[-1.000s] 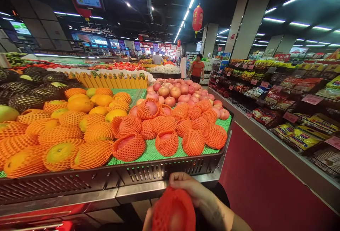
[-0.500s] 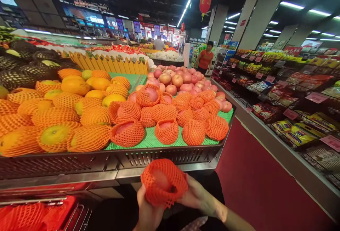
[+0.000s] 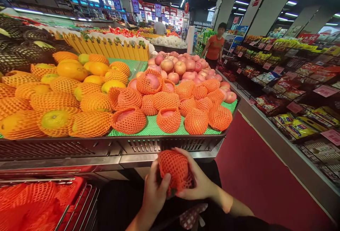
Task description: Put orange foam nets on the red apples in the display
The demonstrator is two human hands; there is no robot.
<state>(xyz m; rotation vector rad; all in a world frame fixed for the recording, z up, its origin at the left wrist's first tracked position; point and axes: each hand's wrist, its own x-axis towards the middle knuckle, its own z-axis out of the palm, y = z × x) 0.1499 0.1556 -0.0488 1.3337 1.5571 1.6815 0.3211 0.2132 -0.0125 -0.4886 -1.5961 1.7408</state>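
An apple in an orange-red foam net (image 3: 174, 169) is held between my two hands, in front of the fruit stand. My left hand (image 3: 156, 190) is closed around its left side, thumb pressed on the net. My right hand (image 3: 198, 179) grips it from the right, fingers over the top and thumb underneath. The net covers the side facing me, so the fruit inside is hidden. Just beyond, several netted apples (image 3: 196, 121) sit on green matting (image 3: 151, 126), with bare pink apples (image 3: 180, 68) heaped behind them.
Netted yellow mangoes (image 3: 55, 119) fill the left of the stand, behind its black crate edge (image 3: 143, 146). At lower left, a cart with a red basket (image 3: 77, 188) holds loose foam nets (image 3: 32, 202). A person in orange (image 3: 214, 46) stands beyond, near packaged-goods shelves (image 3: 292, 96).
Both hands have turned the netted apple, so the opening that showed pink fruit no longer faces me. My left thumb now lies across its front. The view has tilted down slightly.
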